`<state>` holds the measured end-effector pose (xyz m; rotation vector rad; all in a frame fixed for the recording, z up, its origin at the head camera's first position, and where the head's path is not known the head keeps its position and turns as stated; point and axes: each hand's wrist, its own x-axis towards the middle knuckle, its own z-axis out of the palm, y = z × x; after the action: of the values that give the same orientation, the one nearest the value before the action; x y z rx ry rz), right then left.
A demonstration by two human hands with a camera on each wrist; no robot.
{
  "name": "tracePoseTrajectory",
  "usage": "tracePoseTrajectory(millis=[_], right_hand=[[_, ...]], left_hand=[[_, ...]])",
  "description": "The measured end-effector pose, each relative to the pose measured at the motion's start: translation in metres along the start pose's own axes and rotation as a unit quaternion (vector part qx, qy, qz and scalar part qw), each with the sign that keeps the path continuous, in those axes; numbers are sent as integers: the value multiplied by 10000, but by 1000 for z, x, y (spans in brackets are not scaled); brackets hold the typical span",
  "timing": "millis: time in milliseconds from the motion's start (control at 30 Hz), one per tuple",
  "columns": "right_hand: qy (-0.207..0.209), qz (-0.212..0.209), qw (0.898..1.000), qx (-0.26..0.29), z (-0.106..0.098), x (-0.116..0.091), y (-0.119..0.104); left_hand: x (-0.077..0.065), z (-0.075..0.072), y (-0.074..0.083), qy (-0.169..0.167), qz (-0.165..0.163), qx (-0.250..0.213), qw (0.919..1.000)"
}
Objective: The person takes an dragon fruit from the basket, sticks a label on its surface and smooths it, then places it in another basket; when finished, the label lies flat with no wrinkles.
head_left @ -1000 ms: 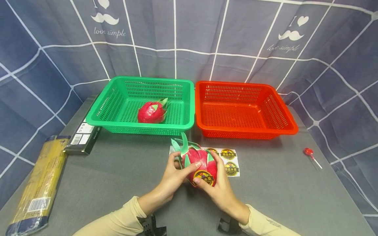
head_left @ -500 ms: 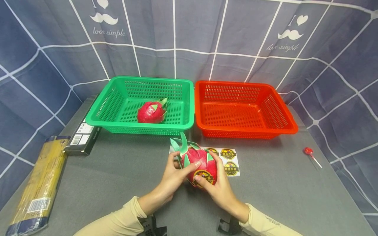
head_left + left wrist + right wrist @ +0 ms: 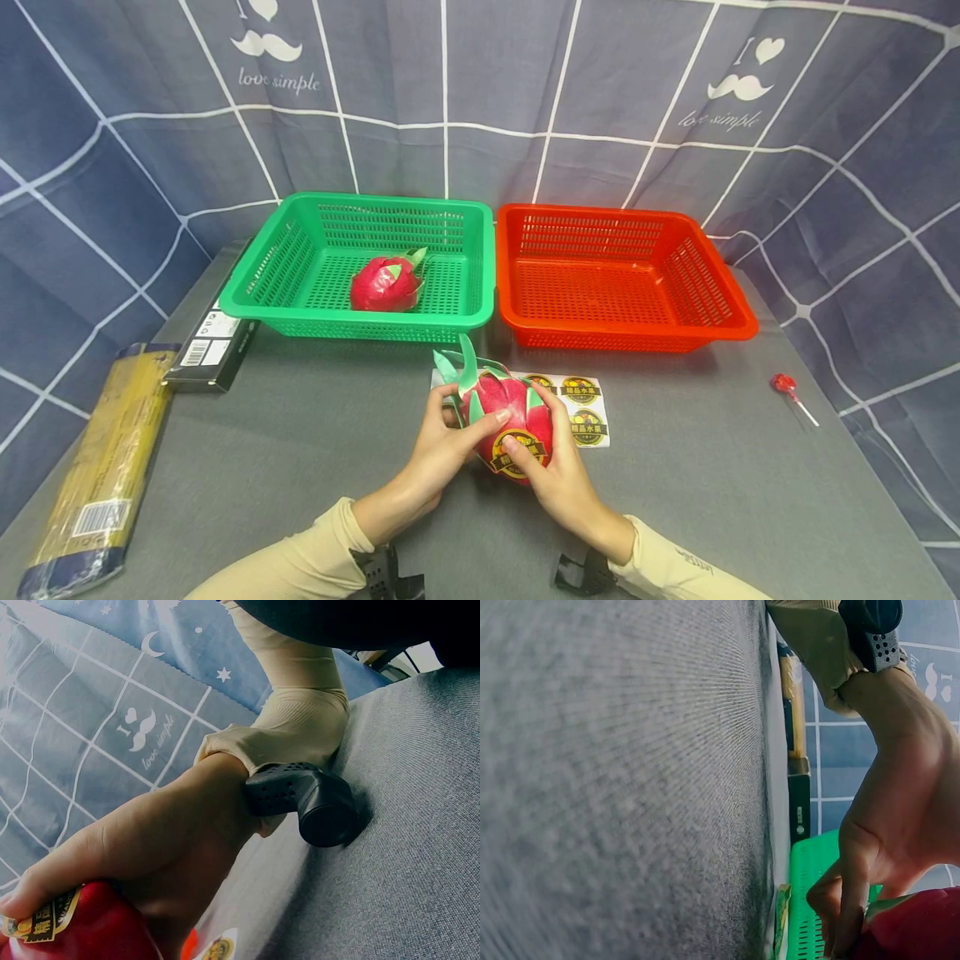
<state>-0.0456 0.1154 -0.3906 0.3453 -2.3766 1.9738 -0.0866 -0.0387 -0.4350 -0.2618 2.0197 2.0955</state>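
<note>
Both hands hold a red dragon fruit point(image 3: 491, 396) with green leaf tips just above the table. My left hand point(image 3: 427, 458) grips its left side, thumb across the front. The right hand point(image 3: 566, 483) is around the right side, its thumb pressing on a round black-and-gold sticker point(image 3: 504, 461) on the lower front of the fruit. In the left wrist view the right hand point(image 3: 157, 840) shows with its thumb on the sticker point(image 3: 46, 922). The right wrist view shows the left hand point(image 3: 900, 795) against the fruit point(image 3: 922, 922). A white sheet of similar stickers point(image 3: 587, 408) lies partly hidden behind the fruit.
A green basket point(image 3: 360, 327) with another dragon fruit point(image 3: 382, 287) stands at the back left, beside a red basket point(image 3: 615, 340). A black box point(image 3: 213, 350) and a yellow pack point(image 3: 108, 458) lie left. A red lollipop point(image 3: 783, 385) lies far right.
The right thumb has shifted slightly up and right over the sticker, showing more of its lower part. The hands and fruit otherwise stay almost in place.
</note>
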Motion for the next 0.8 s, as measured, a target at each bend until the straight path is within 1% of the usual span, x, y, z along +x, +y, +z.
tracePoseTrajectory(millis=[167,433,600,633,700,800], right_hand=[[-144,-162,9997,-120,-1,0,0],[-159,-86,9994,-281,-3,-2,-2],[-379,-336,9983,-298,-5,0,-2],[-411,-394,9979,-295,-6,0,-1],[-443,-503,9973,-301,-7,0,-1],[-474,-600,9967,-269,-8,1,-1]], left_hand=[[2,0,-2,-8,7,-39,10000],[-1,-1,4,3,-53,75,10000],[-12,0,19,-27,-10,144,9999],[-16,0,24,-16,22,160,9999],[-21,1,32,-3,88,165,9998],[-26,1,39,17,174,206,9996]])
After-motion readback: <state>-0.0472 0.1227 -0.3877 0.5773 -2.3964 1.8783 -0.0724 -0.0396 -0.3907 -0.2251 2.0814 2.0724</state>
